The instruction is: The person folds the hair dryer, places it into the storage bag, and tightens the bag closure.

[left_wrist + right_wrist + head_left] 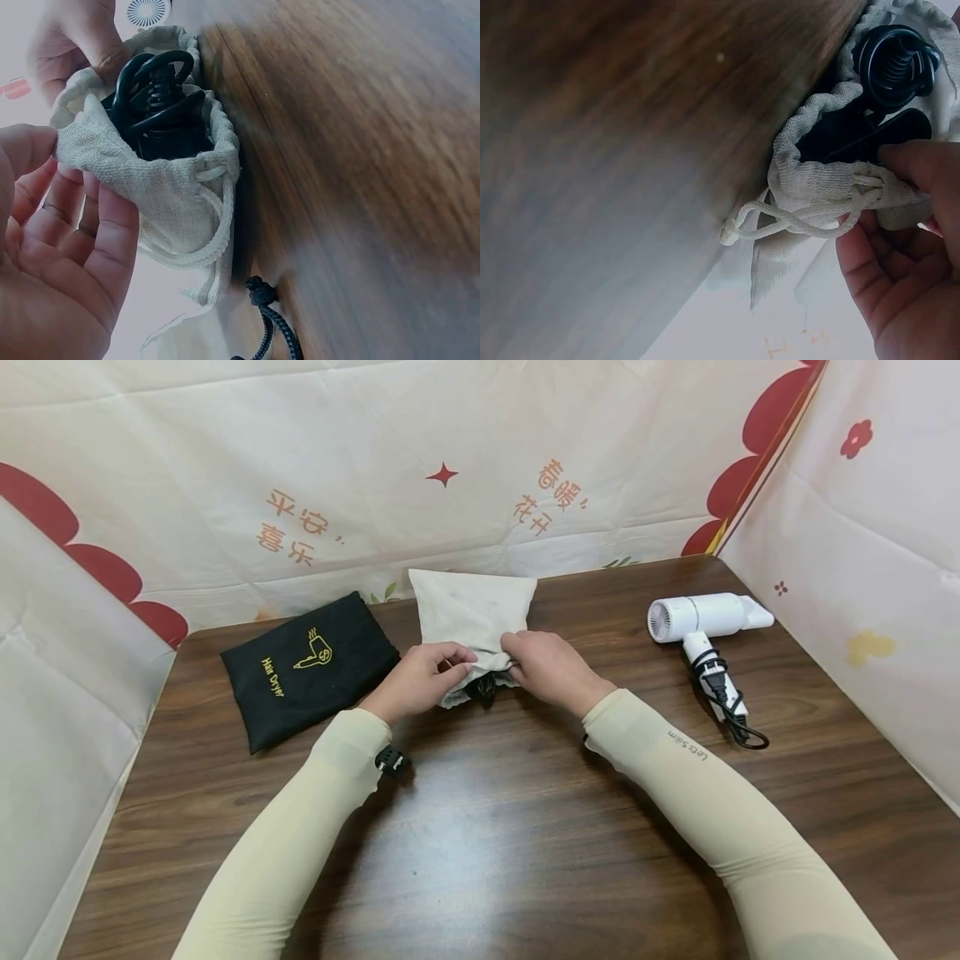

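A cream cloth drawstring bag (pixel 476 606) lies at the back middle of the table, its mouth facing me. My left hand (pixel 431 675) pinches the left side of the mouth between thumb and fingers. On the other side, my right hand (pixel 553 668) grips the rim, the thumb reaching just inside in the right wrist view. Within the mouth shows a coiled black cord (pixel 154 94) beside a dark handle-like part (pixel 866 139); the rest of that item is hidden in the cloth. A cream drawstring (pixel 799 217) hangs in a loop from the rim.
To the left lies a flat black pouch (pixel 311 668) printed "Hair Dryer", and a black knotted drawstring (pixel 262 292) shows in the left wrist view. At the right is a white hair dryer (pixel 705 614), its black cord (pixel 723 693) wound round the handle. Printed cloth walls (pixel 465 410) border the table.
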Motion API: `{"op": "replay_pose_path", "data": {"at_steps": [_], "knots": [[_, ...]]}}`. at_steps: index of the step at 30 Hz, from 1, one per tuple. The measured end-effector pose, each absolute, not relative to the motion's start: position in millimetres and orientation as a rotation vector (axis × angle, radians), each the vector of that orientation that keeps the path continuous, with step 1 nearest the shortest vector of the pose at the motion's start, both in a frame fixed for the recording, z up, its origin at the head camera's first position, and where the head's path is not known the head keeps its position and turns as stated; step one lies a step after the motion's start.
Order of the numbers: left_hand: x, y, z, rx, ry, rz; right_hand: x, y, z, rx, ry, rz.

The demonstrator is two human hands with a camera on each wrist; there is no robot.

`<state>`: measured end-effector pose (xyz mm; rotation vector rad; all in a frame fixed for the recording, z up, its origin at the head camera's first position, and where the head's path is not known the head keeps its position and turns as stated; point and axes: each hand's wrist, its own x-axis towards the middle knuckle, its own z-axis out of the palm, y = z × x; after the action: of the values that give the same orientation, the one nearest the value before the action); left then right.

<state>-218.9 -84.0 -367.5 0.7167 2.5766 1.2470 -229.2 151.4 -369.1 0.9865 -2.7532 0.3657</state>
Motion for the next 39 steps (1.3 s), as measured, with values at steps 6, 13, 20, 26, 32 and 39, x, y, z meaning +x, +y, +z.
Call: {"op": "replay_pose_path", "data": {"at_steps": [6, 13, 20, 26, 32, 39], "knots": [[-218.4, -84.5, -368.1, 0.688, 2.592, 1.245, -228.9, 154.4, -369.6, 1.028, -2.769, 0.414], [-217.4, -88.9, -366.7, 0.674, 2.598, 1.276, -227.2, 157.5, -369.2, 0.966, -2.884, 0.456], [-214.0, -89.4, -363.3, 0.673, 2.736, 1.007, -226.8, 158.8, -370.4, 0.916, -2.929, 0.461], [-208.8, -78.7, -370.8, 0.586, 2.818, 0.795, -226.0, 159.5, -371.9, 0.909, -2.926, 0.472], [-206.6, -69.5, -379.2, 0.496, 2.922, 0.713, -225.3, 159.7, -371.7, 0.953, -2.917, 0.466], [-206.6, -65.8, -381.0, 0.424, 2.876, 0.751, -225.0, 160.7, -373.0, 1.009, -2.874, 0.469]]}}
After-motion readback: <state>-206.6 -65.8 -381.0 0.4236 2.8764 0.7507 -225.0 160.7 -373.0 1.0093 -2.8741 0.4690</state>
